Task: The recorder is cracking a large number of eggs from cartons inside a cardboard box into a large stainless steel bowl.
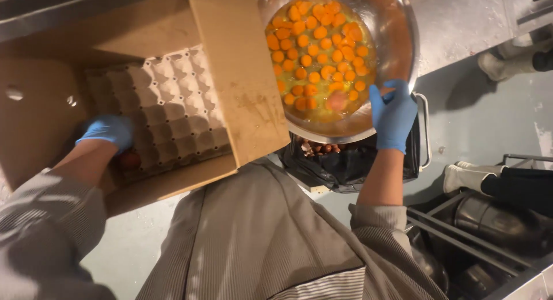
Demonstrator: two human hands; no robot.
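Your left hand (109,133), in a blue glove, is down at the left side of the frame, inside the big cardboard box (230,75). Its fingers are curled around a brown egg (130,159). You can only see a bit of the egg, peeking out just under the glove at the near edge of the grey egg tray (161,104). The tray looks bare of eggs in the part you can see.

Your right hand (393,113), also in a blue glove, is at the middle right. It is up against the near rim of the shiny metal bowl (403,29), with the fingers pointing up and close together. It seems to hold an egg (337,100) over the rim, but that spot is blurry, so you cannot be sure.

The bowl sits at the top middle and is full of orange yolks (317,52). From the egg in your left hand, the bowl lies up and to the right. The tall box flap stands right between them, so the egg must go over or around that flap. Your right hand is much nearer the bowl.

Just below the bowl is a black bin (345,164) with brown shells in it. Another person's feet (466,176) show at the right edge.
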